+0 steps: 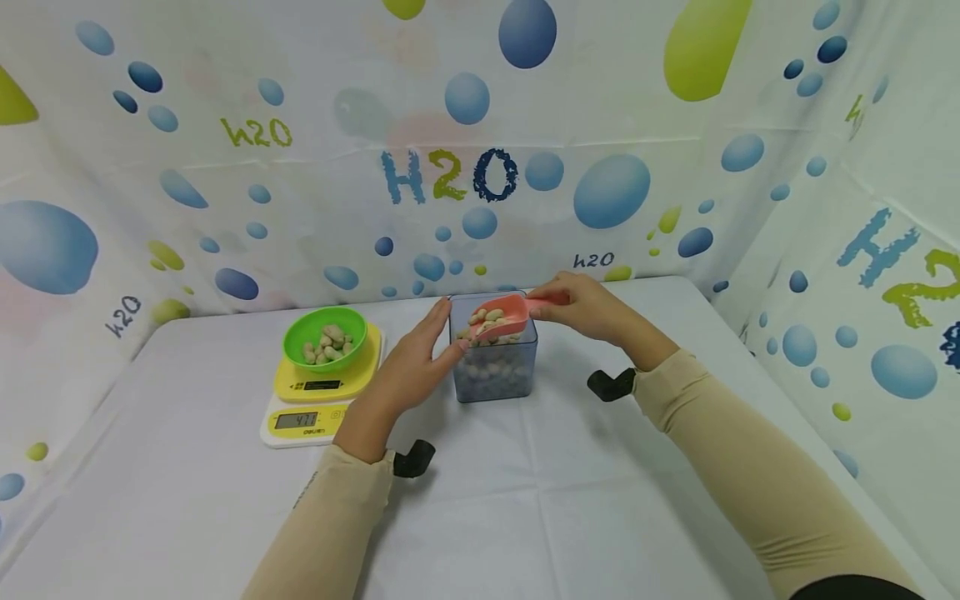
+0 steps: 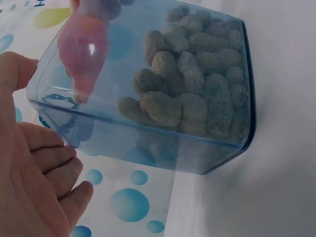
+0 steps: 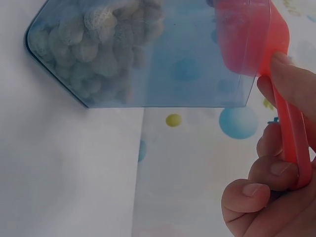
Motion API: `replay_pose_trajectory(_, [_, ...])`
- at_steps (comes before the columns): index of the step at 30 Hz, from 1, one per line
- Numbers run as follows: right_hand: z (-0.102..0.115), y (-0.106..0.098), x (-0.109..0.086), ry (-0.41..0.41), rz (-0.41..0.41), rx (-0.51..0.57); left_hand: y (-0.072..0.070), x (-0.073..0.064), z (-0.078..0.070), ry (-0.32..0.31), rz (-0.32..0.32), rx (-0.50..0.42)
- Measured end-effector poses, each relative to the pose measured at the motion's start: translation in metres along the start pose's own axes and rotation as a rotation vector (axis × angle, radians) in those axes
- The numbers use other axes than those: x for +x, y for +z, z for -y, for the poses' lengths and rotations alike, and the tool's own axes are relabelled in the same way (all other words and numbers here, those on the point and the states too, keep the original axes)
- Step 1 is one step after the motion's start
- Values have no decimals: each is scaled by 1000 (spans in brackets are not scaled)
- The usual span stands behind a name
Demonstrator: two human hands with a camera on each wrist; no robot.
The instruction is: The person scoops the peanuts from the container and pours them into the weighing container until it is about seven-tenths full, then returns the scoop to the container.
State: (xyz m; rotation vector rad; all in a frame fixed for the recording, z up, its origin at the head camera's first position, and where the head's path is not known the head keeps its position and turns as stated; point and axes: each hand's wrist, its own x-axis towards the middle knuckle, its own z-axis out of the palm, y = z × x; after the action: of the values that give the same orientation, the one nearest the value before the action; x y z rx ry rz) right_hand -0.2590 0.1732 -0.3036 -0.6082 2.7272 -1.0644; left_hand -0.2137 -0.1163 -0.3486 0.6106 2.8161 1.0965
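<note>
A clear bluish container (image 1: 495,379) partly filled with unshelled peanuts (image 2: 192,74) stands upright on the table. My right hand (image 1: 581,307) grips the handle of a pink-red scoop (image 1: 512,314), thumb on top and fingers curled round it. The scoop's bowl is inside the container's mouth and carries several peanuts. At the container's left side is my left hand (image 1: 408,362), thumb by the front rim corner and fingers toward the back. In the left wrist view its fingers (image 2: 54,153) are loosely bent beside the wall, their tips at the rim.
Left of the container, a green bowl (image 1: 291,337) with peanuts sits on a yellow and white kitchen scale (image 1: 288,437) with a lit display. A white cloth (image 1: 480,517) covers the table. Behind and right hangs a patterned curtain (image 1: 315,192).
</note>
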Motion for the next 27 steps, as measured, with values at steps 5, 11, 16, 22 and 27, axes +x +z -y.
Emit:
replay_pose_trajectory(5, [0,0,-1,22,5,9,0,0,-1,0,2,0])
replay_pose_trajectory(11, [2,1,-1,26,0,11,0,1,0,-1,-1,-2])
replay_pose_trajectory(16, [2,3,1,23,-7,13,-2,0,2,1,-10,-3])
replay_pose_trajectory(22, [4,4,3,20,-17,18,-5,-3,2,-7,-10,-7])
replay_pose_trajectory(27, [6,4,5,29,-39,39,-12,-6,-1,-16,-17,4])
